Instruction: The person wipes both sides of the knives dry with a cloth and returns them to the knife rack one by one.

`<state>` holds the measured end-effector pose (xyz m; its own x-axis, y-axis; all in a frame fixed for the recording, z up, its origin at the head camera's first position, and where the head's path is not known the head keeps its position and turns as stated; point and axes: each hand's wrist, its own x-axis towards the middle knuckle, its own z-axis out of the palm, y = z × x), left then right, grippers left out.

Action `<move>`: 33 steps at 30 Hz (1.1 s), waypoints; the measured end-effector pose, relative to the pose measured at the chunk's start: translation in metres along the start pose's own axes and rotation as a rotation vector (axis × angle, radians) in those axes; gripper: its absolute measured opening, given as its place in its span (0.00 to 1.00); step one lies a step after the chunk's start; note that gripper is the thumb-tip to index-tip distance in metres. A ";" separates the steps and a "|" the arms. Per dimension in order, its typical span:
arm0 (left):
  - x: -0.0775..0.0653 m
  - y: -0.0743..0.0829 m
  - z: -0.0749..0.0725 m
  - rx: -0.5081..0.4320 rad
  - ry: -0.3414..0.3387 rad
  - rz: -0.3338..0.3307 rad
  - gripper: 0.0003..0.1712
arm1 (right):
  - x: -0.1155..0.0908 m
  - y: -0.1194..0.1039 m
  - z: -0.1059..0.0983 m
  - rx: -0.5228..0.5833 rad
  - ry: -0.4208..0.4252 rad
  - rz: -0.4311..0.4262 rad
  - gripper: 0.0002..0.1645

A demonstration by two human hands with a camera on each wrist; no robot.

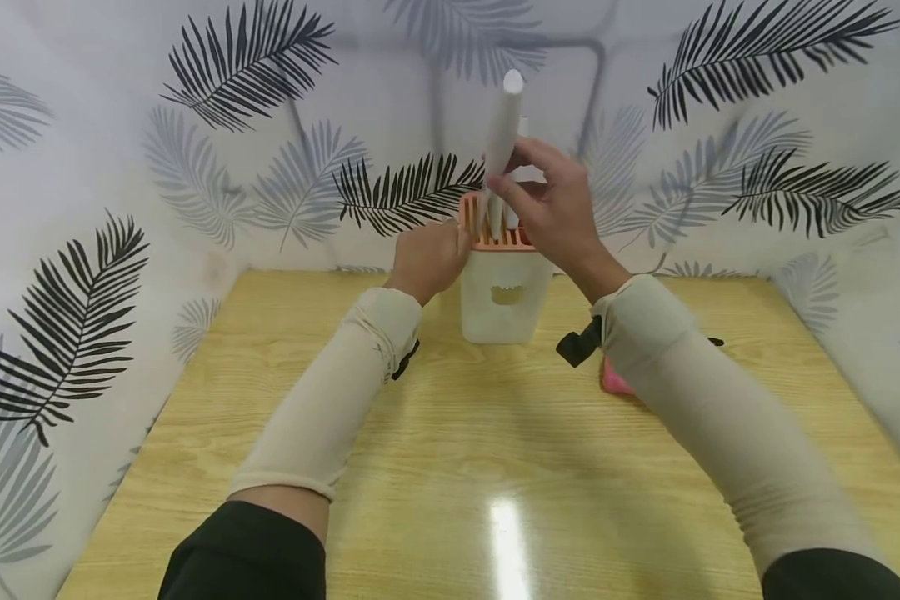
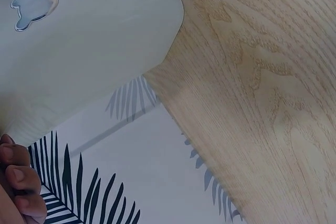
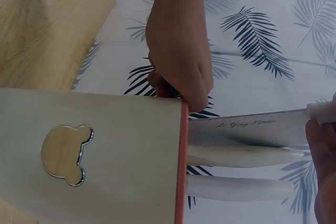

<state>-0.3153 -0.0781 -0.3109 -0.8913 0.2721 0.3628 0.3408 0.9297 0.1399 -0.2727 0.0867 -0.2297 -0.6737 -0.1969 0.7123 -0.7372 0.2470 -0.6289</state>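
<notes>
A pale knife holder (image 1: 487,312) with an orange slotted top stands upright at the back of the table. My left hand (image 1: 429,254) grips its upper left edge, fingers curled in at the rim. With my right hand (image 1: 547,192) I hold a kitchen knife (image 1: 504,125) by its white handle above the slots. In the right wrist view the lettered blade (image 3: 247,129) shows between the orange rim and my fingers; its tip is hidden inside the holder. Two more pale handles (image 3: 241,156) stick out beside that blade.
A pink object (image 1: 615,381) lies on the wooden table (image 1: 435,467), partly under my right forearm. Behind the table hangs a leaf-patterned cloth (image 1: 390,92). A bear-shaped cutout (image 3: 63,153) marks the holder's front wall.
</notes>
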 end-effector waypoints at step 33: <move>0.000 -0.003 0.004 0.002 -0.039 -0.028 0.25 | -0.058 0.009 -0.002 -0.156 -0.110 0.253 0.18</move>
<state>-0.3170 -0.0795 -0.3153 -0.9114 0.2559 0.3223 0.3152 0.9376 0.1471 -0.2399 0.1025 -0.2756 -0.8424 -0.2104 0.4962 -0.5346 0.4424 -0.7200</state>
